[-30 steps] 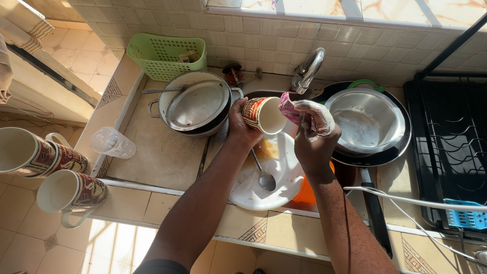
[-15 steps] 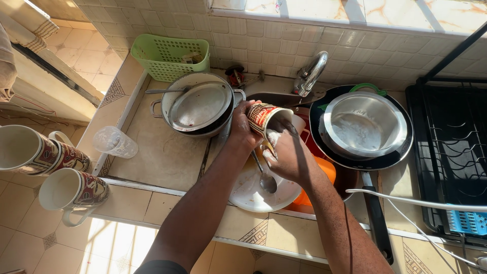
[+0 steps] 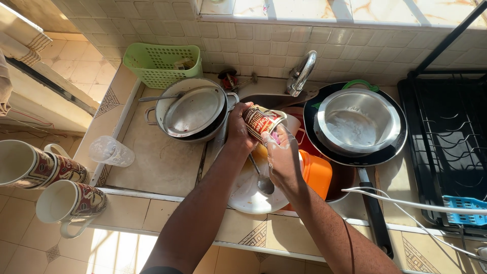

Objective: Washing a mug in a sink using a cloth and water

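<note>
1. Two patterned mugs [image 3: 48, 185] lie on their sides at 9 o'clock, nearest the camera, one just beside the other.
2. A white plate [image 3: 248, 195] sits in the sink at 6 o'clock below the hands; a spoon [image 3: 261, 178] rests on it. An orange container [image 3: 317, 172] lies touching the plate's 3 o'clock edge.
3. A clear plastic cup [image 3: 110, 151] lies tipped on the counter at 9 o'clock.
4. The right hand [image 3: 283, 157] is closed around a cloth or sponge pressed against the mug; the item itself is mostly hidden.
5. The left hand [image 3: 241, 129] is closed around a patterned mug [image 3: 261, 122], gripping it tilted over the sink at frame centre.
6. A pot with lid [image 3: 193, 109] stands at 10 o'clock of the hands. A steel bowl [image 3: 357, 124] sits in a black frying pan [image 3: 395, 147] at 3 o'clock.
7. A black dish rack [image 3: 446, 137] occupies the far 3 o'clock side.
8. The tap [image 3: 302, 73] stands at 12 o'clock; a green basket [image 3: 160, 63] stands at 11 o'clock against the tiled wall.
</note>
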